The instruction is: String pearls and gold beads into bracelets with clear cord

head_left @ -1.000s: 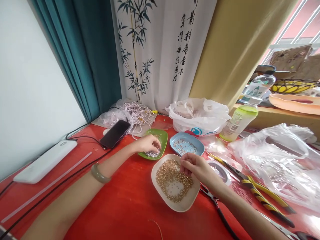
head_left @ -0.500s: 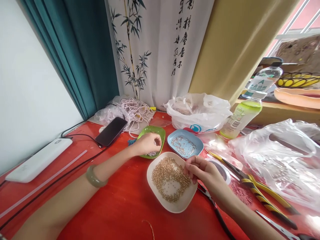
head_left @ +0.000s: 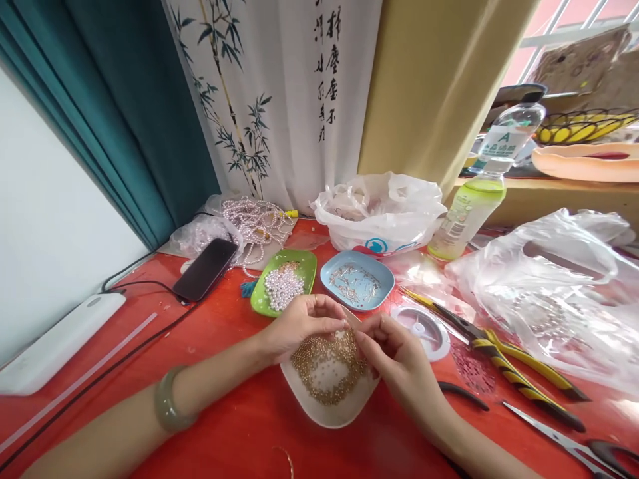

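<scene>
Above the white dish (head_left: 319,416) of small gold beads (head_left: 329,392), both hands meet with their fingertips close together. My left hand (head_left: 304,326) pinches a tiny pale pearl bead (head_left: 344,324) between thumb and finger. Beside it, my right hand (head_left: 392,346) is closed in a pinch, and what lies between its fingertips is too small to make out. Behind the left hand, a green dish (head_left: 258,304) holds pearly beads (head_left: 283,286). A blue dish (head_left: 384,299) with thin metal pins (head_left: 354,283) stands behind the white one.
Yellow-and-black pliers (head_left: 504,359), scissors (head_left: 549,432) and a clear spool (head_left: 424,329) lie at right, near a plastic bag (head_left: 549,286). A phone (head_left: 206,269), bead strands (head_left: 257,223), a bagged bowl (head_left: 379,213) and a bottle (head_left: 469,213) stand farther back.
My left hand has moved from the green dish to the right, over the white dish, meeting my right hand. The pearly beads in the green dish are now uncovered. The view has shifted slightly.
</scene>
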The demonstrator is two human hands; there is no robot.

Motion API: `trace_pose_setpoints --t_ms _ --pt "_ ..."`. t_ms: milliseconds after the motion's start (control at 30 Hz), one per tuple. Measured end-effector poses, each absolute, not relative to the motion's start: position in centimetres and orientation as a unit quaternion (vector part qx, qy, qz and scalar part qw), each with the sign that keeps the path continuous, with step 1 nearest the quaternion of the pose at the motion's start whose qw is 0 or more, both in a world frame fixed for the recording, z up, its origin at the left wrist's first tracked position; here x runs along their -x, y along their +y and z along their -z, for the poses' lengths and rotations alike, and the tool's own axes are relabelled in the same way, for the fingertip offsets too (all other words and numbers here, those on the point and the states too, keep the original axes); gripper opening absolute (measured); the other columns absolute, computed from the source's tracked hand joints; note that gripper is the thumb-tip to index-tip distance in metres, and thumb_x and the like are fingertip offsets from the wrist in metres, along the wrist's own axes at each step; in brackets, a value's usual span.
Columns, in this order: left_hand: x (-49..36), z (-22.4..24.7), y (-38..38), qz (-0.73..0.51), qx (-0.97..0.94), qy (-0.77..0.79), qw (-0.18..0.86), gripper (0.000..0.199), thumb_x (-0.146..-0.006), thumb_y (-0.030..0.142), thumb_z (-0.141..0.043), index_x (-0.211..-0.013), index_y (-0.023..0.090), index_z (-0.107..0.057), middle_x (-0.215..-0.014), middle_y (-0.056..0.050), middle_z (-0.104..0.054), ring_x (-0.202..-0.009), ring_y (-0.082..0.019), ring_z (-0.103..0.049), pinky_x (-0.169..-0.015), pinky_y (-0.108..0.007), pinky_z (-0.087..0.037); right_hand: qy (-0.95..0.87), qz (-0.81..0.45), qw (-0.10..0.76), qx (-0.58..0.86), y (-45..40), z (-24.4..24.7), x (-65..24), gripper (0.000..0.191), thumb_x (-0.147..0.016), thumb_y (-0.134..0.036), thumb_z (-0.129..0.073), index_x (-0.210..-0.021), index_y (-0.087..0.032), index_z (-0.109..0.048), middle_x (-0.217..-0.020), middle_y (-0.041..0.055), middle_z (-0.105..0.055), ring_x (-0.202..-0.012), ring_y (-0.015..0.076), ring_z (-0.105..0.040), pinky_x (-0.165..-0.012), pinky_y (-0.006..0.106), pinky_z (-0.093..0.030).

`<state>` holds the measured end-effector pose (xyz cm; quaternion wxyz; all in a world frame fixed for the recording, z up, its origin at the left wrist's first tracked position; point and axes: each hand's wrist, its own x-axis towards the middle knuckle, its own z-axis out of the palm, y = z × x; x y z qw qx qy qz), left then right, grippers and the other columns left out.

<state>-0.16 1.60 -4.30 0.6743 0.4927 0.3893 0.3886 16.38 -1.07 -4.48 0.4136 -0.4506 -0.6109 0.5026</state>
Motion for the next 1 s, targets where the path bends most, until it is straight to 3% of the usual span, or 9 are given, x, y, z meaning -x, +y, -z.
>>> trace_pose_setpoints --t_ms 1000 --pt "0.08 4.79 1.74 -0.392 -0.44 0.399 0.703 0.011 -0.066 0.018 -0.069 -0.075 0.013 -0.064 -0.073 -0.002 -0.064 -0.067 -0.009 -0.056 -0.06 -0.019 -0.045 -0.652 -0.472 0.4 0.438 -0.78 4.61 -16.42 0.012 -0.072 -0.022 -0.045 -0.061 -0.022 -0.041 -0.047 -0.0068 -0.038 -0.042 0.0088 -0.035 -0.038 0.021 -0.026"
